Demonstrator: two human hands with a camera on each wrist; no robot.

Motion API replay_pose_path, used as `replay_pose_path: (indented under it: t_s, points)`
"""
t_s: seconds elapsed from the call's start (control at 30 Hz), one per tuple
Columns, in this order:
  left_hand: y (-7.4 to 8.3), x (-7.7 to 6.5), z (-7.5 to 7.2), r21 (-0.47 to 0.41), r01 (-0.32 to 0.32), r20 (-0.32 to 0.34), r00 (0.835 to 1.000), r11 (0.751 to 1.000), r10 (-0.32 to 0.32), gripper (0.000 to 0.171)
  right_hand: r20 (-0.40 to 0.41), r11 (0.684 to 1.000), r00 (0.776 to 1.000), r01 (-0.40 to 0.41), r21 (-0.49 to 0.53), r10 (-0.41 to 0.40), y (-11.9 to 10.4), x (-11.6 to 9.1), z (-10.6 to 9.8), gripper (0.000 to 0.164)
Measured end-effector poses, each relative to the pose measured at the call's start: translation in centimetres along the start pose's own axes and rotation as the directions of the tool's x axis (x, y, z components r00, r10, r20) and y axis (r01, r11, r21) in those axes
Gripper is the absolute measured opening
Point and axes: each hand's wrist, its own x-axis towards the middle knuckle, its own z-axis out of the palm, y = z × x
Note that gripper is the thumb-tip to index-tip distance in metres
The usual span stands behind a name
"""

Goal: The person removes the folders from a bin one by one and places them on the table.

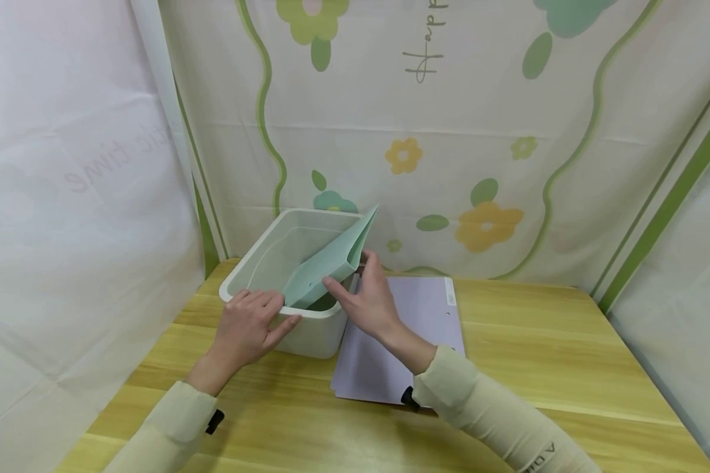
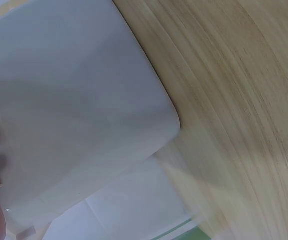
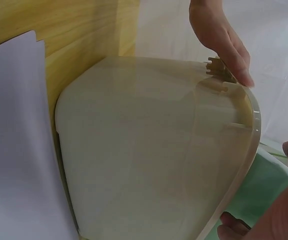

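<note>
Green folder (image 1: 325, 261), tilted, partly inside white bin (image 1: 307, 335); right hand (image 1: 371, 299) pinches its raised end, apparently controlling its angle. Left hand (image 1: 248, 326) grips bin's near rim, likely steadying it. Lilac folder (image 1: 374, 368): flat on table (image 1: 538, 341), beside bin.

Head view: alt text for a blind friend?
A person's right hand holds a pale green folder slanting into a white plastic bin whose rim the left hand grips. A flat lavender folder lies alongside on a wooden table.
</note>
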Motion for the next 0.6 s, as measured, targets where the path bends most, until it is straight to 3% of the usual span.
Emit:
replay_pose_path:
  t_s: [0.6]
  points:
    - [-0.13,-0.09,0.08,0.007,0.003,0.02,1.0,1.0,-0.004,0.057,-0.029,0.998,0.997,-0.067,0.008,0.067,-0.85,0.86,0.99,0.08]
